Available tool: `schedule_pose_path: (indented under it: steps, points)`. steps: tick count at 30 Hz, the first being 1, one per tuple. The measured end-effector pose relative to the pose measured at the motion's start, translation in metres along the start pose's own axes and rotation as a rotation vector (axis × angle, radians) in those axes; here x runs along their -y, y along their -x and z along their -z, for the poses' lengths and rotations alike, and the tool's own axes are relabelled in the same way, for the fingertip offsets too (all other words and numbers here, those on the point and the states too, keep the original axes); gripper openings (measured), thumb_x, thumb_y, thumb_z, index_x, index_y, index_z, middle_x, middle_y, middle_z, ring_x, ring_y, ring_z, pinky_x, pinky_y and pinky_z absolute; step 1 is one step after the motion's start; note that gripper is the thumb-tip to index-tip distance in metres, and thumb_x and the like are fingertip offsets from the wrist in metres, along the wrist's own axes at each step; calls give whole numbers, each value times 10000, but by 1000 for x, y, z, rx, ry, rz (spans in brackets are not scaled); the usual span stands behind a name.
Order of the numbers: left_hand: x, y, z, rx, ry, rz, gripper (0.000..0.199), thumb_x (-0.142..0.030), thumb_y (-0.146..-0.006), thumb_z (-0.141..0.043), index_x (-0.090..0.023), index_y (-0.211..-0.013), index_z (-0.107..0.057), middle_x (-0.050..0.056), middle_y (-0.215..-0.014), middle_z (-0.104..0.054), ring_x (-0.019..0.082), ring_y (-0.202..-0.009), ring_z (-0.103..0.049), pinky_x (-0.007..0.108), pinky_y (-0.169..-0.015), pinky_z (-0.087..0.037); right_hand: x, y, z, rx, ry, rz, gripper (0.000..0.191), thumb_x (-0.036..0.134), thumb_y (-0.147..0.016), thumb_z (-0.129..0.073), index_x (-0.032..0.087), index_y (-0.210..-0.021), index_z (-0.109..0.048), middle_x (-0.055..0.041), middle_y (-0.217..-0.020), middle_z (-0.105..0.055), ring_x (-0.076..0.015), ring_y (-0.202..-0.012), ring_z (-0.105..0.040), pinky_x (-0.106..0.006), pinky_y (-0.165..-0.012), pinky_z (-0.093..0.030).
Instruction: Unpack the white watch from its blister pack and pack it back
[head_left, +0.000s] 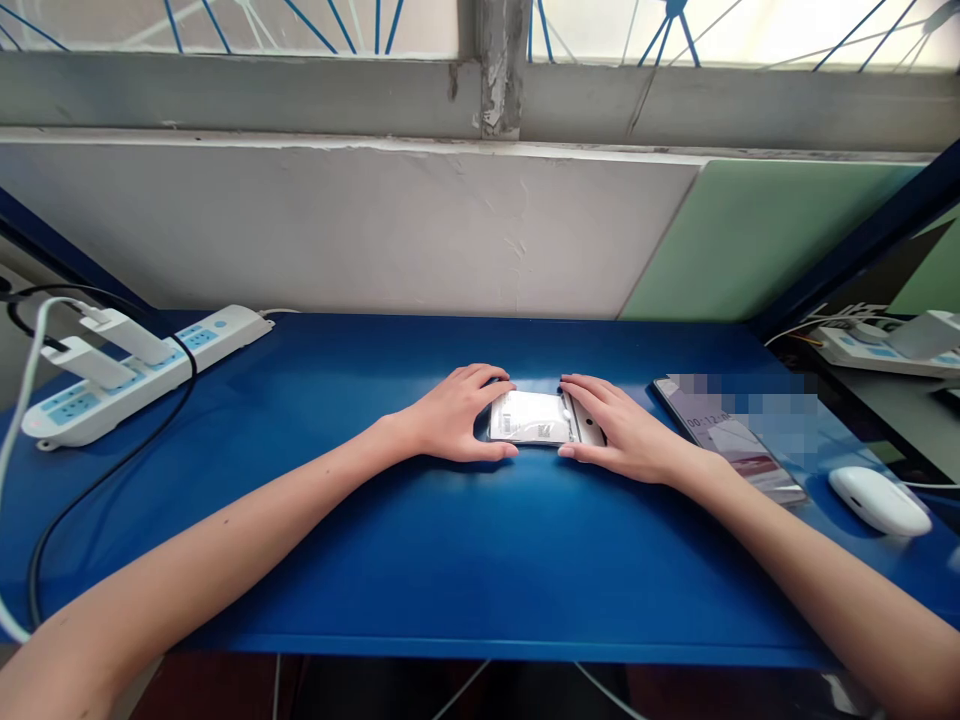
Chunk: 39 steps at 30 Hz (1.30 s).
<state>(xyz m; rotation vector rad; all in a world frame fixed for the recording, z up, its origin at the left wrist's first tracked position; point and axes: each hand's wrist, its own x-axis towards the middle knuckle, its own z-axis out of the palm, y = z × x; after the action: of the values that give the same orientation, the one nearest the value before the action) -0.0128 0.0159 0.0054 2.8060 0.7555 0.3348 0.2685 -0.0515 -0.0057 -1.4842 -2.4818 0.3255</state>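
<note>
Packet (529,418), small, flat, glossy plastic with white printed label and holed end strip, at middle of shiny blue desktop (420,560), between both bare hands. Left hand (459,415) around left end, right hand (622,425) around right end; on each, fingers at far edge, thumb at near edge, spread to packet's width. Firm pinch or light touch: cannot tell. Resting or slightly raised: unclear. Step in hand, by look: two-handed steadying or positioning. Next move, as judged: calls for even hold at both ends, without creasing. Near right forearm: flat dark-edged phone (739,455).
</note>
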Motion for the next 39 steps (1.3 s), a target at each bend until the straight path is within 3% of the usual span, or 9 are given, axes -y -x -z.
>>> schedule_pose_path:
  steps: [4, 9, 14, 21, 25, 31, 39]
  points:
    - [-15, -1, -6, 25, 1, 62, 776, -671, -884, -555, -111, -1420, -505, 210, -1495, -465, 383, -1420, -380, 532, -1163, -326, 0, 0, -3, -22, 5, 33, 876, 715, -864, -536, 106, -1484, -426, -211, -1571, -407, -375, -1474, -331, -562, -1181, -346]
    - [-26, 1, -15, 35, -1, 105, 728, -612, -955, -474, -139, -1503, -402, 179, -1563, -402, 359, -1478, -311, 548, -1206, -244, 3, 0, -8, -40, 24, 37, 870, 692, -892, -509, 50, -1473, -424, -235, -1556, -419, -371, -1474, -332, -546, -1189, -336]
    - [-24, 1, -16, 90, -12, 102, 759, -616, -979, -426, -109, -1537, -344, 177, -1609, -323, 340, -1515, -242, 522, -1232, -194, 6, 0, -8, -135, 27, 59, 797, 610, -916, -531, 54, -1473, -406, -245, -1518, -466, -367, -1429, -408, -545, -1152, -386]
    - [-15, 1, -10, 115, 7, 91, 718, -603, -992, -403, -125, -1526, -355, 170, -1612, -317, 329, -1525, -218, 508, -1223, -215, 7, 0, -2, -295, -2, 45, 701, 442, -886, -603, 160, -1489, -383, -210, -1452, -544, -372, -1336, -521, -561, -1062, -467]
    - [-15, 1, -11, 112, -14, 96, 745, -593, -987, -424, -87, -1529, -346, 174, -1612, -318, 328, -1524, -220, 493, -1228, -204, 10, 0, -3, -306, -44, 60, 648, 389, -882, -605, 152, -1456, -419, -190, -1394, -602, -343, -1280, -574, -526, -1036, -494]
    - [-17, 2, -11, 117, -28, 91, 757, -606, -989, -412, -92, -1540, -337, 163, -1611, -325, 326, -1519, -233, 484, -1229, -203, 17, -1, -7, -313, 6, 76, 408, 355, -910, -566, 125, -1240, -628, -177, -1198, -722, -339, -1167, -641, -509, -967, -529]
    - [-13, 2, -12, 119, -40, 58, 754, -622, -993, -388, -111, -1546, -330, 168, -1626, -284, 335, -1527, -211, 497, -1235, -183, 18, -3, -9, -234, 51, 96, 497, 443, -925, -571, 140, -1318, -579, -164, -1303, -680, -339, -1250, -592, -506, -1024, -511]
